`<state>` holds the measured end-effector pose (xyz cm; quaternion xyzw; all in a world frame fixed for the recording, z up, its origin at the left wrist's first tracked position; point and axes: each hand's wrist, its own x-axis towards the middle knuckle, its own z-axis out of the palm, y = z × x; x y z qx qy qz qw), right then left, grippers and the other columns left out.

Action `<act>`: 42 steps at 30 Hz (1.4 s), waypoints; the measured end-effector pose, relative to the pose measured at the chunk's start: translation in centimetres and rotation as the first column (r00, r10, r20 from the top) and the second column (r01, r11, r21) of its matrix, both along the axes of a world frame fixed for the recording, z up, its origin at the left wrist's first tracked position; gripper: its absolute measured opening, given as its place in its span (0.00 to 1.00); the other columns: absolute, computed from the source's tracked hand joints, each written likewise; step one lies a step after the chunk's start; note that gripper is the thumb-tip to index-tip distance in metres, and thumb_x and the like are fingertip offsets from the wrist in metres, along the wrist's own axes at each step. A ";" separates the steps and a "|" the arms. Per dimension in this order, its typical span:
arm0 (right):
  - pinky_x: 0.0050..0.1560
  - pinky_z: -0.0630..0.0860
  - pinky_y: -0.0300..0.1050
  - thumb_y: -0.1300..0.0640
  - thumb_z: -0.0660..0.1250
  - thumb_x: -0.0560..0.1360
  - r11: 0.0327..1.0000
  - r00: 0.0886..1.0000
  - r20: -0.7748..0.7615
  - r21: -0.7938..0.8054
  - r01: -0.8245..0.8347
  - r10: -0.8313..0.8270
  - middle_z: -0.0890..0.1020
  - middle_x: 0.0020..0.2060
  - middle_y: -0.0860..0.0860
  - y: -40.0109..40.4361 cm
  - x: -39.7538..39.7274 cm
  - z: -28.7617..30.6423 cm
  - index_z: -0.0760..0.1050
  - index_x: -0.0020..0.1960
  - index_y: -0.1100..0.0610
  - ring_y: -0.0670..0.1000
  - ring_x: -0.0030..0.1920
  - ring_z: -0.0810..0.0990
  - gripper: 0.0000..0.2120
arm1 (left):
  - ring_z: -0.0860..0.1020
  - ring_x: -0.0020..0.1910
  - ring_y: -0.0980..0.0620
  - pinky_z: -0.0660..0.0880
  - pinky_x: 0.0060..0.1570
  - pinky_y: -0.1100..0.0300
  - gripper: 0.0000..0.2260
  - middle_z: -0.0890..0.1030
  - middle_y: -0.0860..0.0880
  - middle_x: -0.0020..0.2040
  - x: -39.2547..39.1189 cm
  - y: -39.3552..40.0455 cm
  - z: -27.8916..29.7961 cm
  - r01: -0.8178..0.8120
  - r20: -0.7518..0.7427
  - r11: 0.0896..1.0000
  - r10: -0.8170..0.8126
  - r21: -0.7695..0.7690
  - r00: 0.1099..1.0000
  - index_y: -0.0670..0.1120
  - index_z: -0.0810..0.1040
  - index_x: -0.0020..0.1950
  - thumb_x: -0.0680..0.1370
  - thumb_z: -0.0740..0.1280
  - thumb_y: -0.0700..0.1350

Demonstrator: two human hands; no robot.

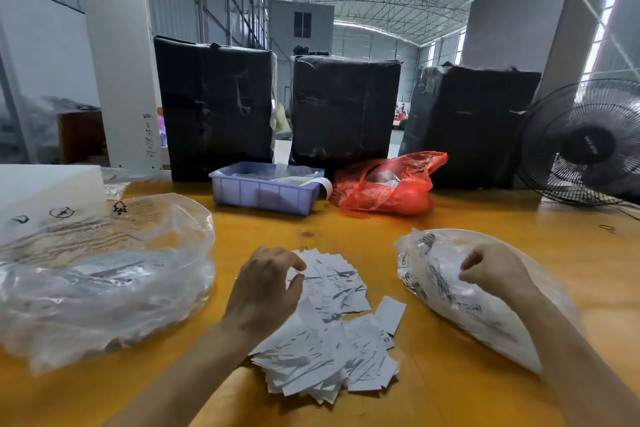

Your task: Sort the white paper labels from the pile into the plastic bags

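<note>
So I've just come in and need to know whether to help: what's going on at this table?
A person is sorting a pile of white paper labels on the table. The left hand hovers over the pile, fingers curled as if picking one up. The right hand is at the mouth of the right plastic bag, which already holds labels. A larger clear bag lies on the left.
</note>
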<state>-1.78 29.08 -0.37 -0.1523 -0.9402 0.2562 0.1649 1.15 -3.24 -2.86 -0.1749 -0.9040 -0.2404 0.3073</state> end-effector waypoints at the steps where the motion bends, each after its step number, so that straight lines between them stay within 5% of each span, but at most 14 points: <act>1: 0.39 0.71 0.43 0.67 0.72 0.68 1.000 0.999 -0.029 0.022 0.017 -0.017 0.82 0.37 0.54 -0.1 0.1 0.1 0.76 0.33 0.55 0.53 0.39 0.77 0.10 | 0.77 0.53 0.51 0.69 0.53 0.64 0.06 0.83 0.50 0.51 0.0 0.2 0.0 0.013 0.013 0.998 -0.013 0.059 1.000 0.45 0.82 0.52 0.75 0.69 0.41; 5: 0.44 0.76 0.47 0.65 0.72 0.70 0.993 0.984 -0.164 0.075 0.087 -0.073 0.83 0.43 0.57 -0.6 0.4 0.5 0.81 0.43 0.58 0.58 0.47 0.80 0.04 | 0.78 0.51 0.56 0.66 0.48 0.72 0.07 0.83 0.51 0.51 0.1 0.7 -0.4 0.021 0.127 0.984 -0.043 0.176 0.991 0.46 0.83 0.52 0.75 0.69 0.40; 11: 0.39 0.70 0.44 0.53 0.74 0.71 0.970 0.984 -0.072 0.170 0.173 -0.163 0.82 0.40 0.55 -1.0 0.6 0.5 0.73 0.34 0.54 0.57 0.43 0.78 0.12 | 0.74 0.55 0.55 0.67 0.50 0.67 0.20 0.78 0.53 0.58 0.0 0.6 -1.9 0.075 0.430 0.997 -0.063 -0.011 0.901 0.49 0.77 0.62 0.72 0.72 0.53; 16: 0.23 0.73 0.32 0.65 0.69 0.73 0.972 0.934 -0.354 -0.230 -0.041 -0.044 0.83 0.32 0.56 -1.1 0.7 1.0 0.77 0.39 0.64 0.44 0.26 0.79 0.05 | 0.74 0.48 0.57 0.67 0.45 0.70 0.16 0.78 0.51 0.54 -0.4 0.4 -2.1 0.079 0.407 0.997 -0.072 0.000 0.911 0.47 0.79 0.58 0.72 0.74 0.47; 18: 0.26 0.74 0.31 0.69 0.67 0.74 0.771 0.928 -0.372 -0.585 -0.253 0.022 0.83 0.37 0.60 -2.4 1.1 2.2 0.77 0.46 0.66 0.46 0.29 0.82 0.02 | 0.74 0.47 0.57 0.67 0.43 0.73 0.14 0.79 0.51 0.52 -0.3 0.4 -2.0 0.083 0.343 0.996 -0.090 0.036 0.935 0.46 0.80 0.57 0.72 0.74 0.47; 20: 0.33 0.79 0.36 0.72 0.64 0.74 0.380 0.916 -0.352 -0.834 -0.400 0.193 0.84 0.40 0.60 -4.7 2.0 3.5 0.75 0.52 0.66 0.51 0.36 0.85 0.08 | 0.76 0.44 0.58 0.69 0.42 0.74 0.11 0.81 0.52 0.49 0.0 0.6 -1.3 0.097 0.256 0.983 -0.135 0.156 0.957 0.45 0.81 0.53 0.73 0.72 0.48; 21: 0.35 0.80 0.37 0.73 0.62 0.74 0.242 0.891 -0.349 -0.874 -0.421 0.290 0.85 0.41 0.60 -6.2 2.5 3.9 0.75 0.53 0.66 0.53 0.40 0.85 0.10 | 0.78 0.42 0.60 0.71 0.41 0.74 0.11 0.82 0.53 0.46 0.2 0.8 -0.7 0.110 0.242 0.958 -0.177 0.266 0.954 0.45 0.82 0.51 0.73 0.72 0.50; 23: 0.37 0.80 0.39 0.73 0.63 0.72 0.141 0.813 -0.353 -0.876 -0.461 0.464 0.85 0.43 0.61 -9.4 3.3 4.1 0.75 0.53 0.66 0.56 0.42 0.85 0.11 | 0.80 0.38 0.61 0.73 0.39 0.69 0.17 0.84 0.52 0.40 1.0 1.4 0.7 0.132 0.291 0.814 -0.347 0.566 0.892 0.46 0.83 0.46 0.69 0.69 0.59; 26: 0.35 0.80 0.40 0.72 0.67 0.69 0.193 0.762 -0.350 -0.832 -0.520 0.545 0.83 0.35 0.59 -13.8 4.3 2.8 0.78 0.45 0.66 0.53 0.34 0.84 0.06 | 0.81 0.36 0.54 0.77 0.38 0.62 0.26 0.84 0.47 0.39 1.8 2.2 2.1 0.013 0.413 0.565 -0.618 0.825 0.670 0.43 0.81 0.43 0.64 0.66 0.66; 30: 0.27 0.76 0.38 0.71 0.71 0.68 0.337 0.804 -0.392 -0.759 -0.557 0.448 0.80 0.28 0.55 -16.3 4.9 0.7 0.78 0.37 0.64 0.48 0.26 0.79 0.04 | 0.80 0.32 0.52 0.77 0.32 0.64 0.21 0.83 0.44 0.37 2.3 2.4 2.4 -0.131 0.479 0.481 -0.728 0.867 0.491 0.38 0.81 0.46 0.63 0.75 0.53; 34: 0.27 0.76 0.38 0.68 0.71 0.70 0.339 0.851 -0.367 -0.800 -0.495 0.376 0.81 0.27 0.54 -16.4 5.0 -0.3 0.79 0.38 0.63 0.48 0.28 0.80 0.03 | 0.81 0.31 0.54 0.76 0.30 0.66 0.09 0.83 0.46 0.34 2.4 2.2 2.0 -0.195 0.496 0.475 -0.667 0.858 0.556 0.37 0.81 0.46 0.68 0.75 0.36; 42: 0.32 0.79 0.38 0.62 0.69 0.73 0.270 0.865 -0.315 -0.859 -0.435 0.391 0.84 0.32 0.53 -15.9 4.6 -0.1 0.79 0.41 0.62 0.48 0.31 0.82 0.04 | 0.79 0.33 0.54 0.77 0.34 0.65 0.01 0.82 0.48 0.33 1.4 1.3 2.5 -0.213 0.430 0.403 -0.586 0.890 0.687 0.41 0.81 0.41 0.73 0.71 0.37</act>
